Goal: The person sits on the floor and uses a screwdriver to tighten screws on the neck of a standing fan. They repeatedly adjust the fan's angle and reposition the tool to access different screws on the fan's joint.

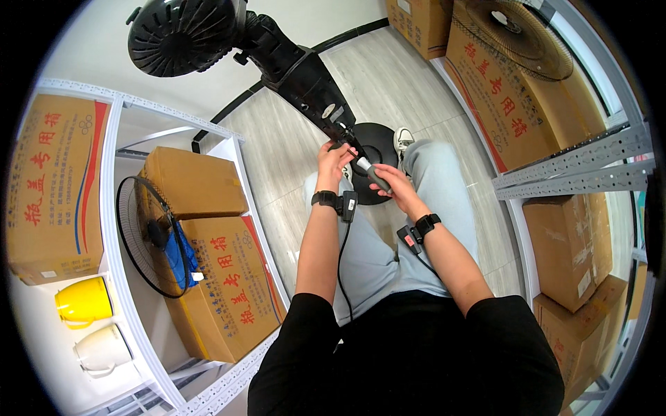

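Observation:
A black standing fan body [295,76], its vented motor housing at the top, rises from a round black base [371,194] between my legs. My left hand [331,163] is closed at the lower part of the black column, around something I cannot make out at the joint. My right hand [395,186] grips the grey handle of a tool [376,175], whose silver collar points up toward that joint, just beside my left fingers.
Left, a white shelf [111,180] holds cartons [55,187], a fan guard [132,236] with blue material and two mugs [83,301]. Right, another rack [569,159] holds cartons [562,249] and a second fan guard [510,38]. A white wall stands behind the fan.

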The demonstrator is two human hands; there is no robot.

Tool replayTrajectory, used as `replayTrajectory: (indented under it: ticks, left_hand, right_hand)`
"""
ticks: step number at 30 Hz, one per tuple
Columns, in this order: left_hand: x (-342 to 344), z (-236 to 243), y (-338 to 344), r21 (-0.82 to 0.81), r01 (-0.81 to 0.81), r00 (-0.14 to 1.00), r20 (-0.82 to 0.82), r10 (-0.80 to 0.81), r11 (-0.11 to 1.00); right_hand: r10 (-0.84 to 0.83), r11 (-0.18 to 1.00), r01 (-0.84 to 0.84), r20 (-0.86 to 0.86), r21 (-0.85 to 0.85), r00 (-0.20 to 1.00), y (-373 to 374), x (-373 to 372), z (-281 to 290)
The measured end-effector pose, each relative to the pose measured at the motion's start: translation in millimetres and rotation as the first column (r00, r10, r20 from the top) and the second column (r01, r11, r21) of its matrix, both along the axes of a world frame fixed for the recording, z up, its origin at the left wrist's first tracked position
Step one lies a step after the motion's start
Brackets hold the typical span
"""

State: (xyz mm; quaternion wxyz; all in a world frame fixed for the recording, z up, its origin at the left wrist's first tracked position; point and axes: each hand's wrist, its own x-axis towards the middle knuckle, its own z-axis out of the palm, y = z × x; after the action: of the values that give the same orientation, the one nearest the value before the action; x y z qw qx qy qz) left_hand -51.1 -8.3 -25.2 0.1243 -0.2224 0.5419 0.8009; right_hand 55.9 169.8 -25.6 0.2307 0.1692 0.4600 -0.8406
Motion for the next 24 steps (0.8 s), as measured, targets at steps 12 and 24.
replayTrajectory:
  ticks: [12,24]
  left_hand:
    - [-7,-13,-13,0.207,-0.011,1.0,-0.01,0.013,0.978]
    - [-10,-19,-9,0.072,-0.003,1.0,0.027,0.001,0.997]
  right_hand:
    - [0.047,0.977,-0.035,-0.05,0.211,0.998,10,1,-8]
    - [0.082,0.943,-0.028,-0.149,0.331,0.985,38,9,-1]
